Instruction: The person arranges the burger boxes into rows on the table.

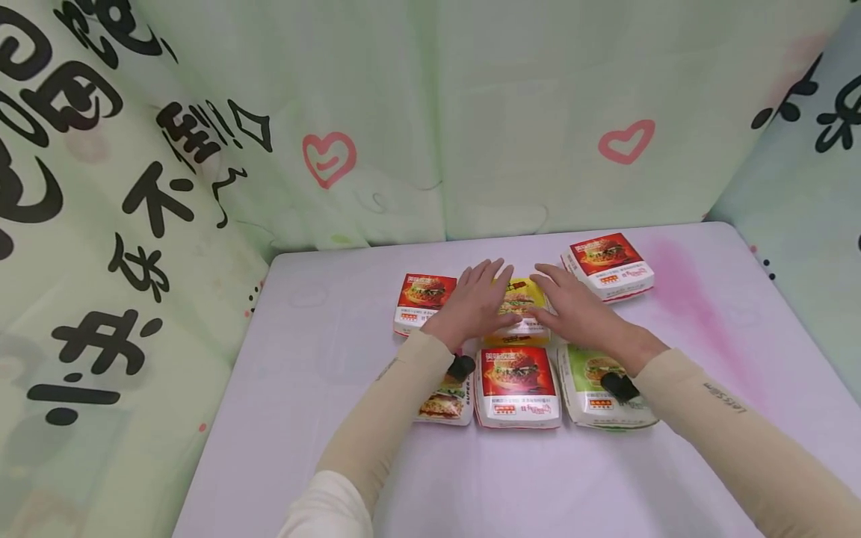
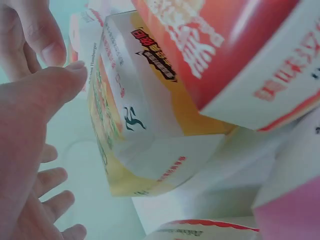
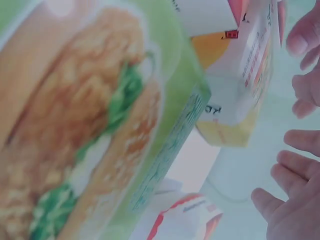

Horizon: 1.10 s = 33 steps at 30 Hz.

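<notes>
In the head view, a yellow burger box lies in the middle of the back row of burger boxes. My left hand hovers over its left side, fingers extended and thumb toward the right. On its other side my right hand is likewise spread, thumb toward the left. Neither hand grips the box; whether a thumb touches it I cannot tell. The left wrist view has the yellow box beside the left thumb. From the right wrist, the yellow box appears behind the green box, apart from the right fingers.
A red-and-white box sits to the left, and another stands angled at the back right. In front are a red box, a green box and a partly covered box. Curtains border the purple-white table.
</notes>
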Each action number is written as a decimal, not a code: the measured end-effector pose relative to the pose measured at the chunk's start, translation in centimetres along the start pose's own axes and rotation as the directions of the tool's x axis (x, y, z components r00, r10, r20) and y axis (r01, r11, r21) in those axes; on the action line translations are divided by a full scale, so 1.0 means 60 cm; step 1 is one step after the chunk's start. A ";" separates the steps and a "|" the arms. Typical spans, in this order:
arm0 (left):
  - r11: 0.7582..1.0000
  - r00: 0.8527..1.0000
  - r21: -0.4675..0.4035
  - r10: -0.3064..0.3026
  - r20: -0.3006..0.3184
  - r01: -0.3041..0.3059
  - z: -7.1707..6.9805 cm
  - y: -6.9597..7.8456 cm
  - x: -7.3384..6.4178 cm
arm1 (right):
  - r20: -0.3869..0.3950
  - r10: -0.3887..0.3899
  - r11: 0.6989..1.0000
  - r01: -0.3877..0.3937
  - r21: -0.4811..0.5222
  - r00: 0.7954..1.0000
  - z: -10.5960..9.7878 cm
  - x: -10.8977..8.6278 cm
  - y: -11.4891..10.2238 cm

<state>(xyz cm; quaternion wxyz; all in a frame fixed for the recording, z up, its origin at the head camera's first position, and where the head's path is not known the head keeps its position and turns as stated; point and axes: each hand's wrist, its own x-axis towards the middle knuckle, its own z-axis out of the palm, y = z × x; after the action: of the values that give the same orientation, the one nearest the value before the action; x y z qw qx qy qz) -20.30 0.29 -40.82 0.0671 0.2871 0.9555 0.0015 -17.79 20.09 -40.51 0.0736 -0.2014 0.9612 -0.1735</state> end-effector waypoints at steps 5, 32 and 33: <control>1.000 1.000 0.016 0.008 -0.022 -0.008 -0.006 0.007 0.012 | -0.009 0.029 1.000 -0.029 0.004 1.000 -0.013 -0.006 0.011; 0.999 1.000 0.035 0.009 -0.030 -0.008 -0.026 0.083 0.094 | -0.181 0.289 0.956 -0.293 0.002 0.940 -0.031 -0.017 0.112; 0.999 1.000 0.040 0.008 -0.025 -0.007 -0.027 0.087 0.097 | -0.176 0.301 0.952 -0.305 0.008 0.937 -0.030 -0.016 0.115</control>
<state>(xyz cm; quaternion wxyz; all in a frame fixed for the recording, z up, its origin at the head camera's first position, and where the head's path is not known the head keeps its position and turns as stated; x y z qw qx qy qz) -22.44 7.92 -39.75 0.0494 0.2919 0.9551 -0.0135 -19.77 26.98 -41.25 0.0129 -0.0358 0.9851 -0.1677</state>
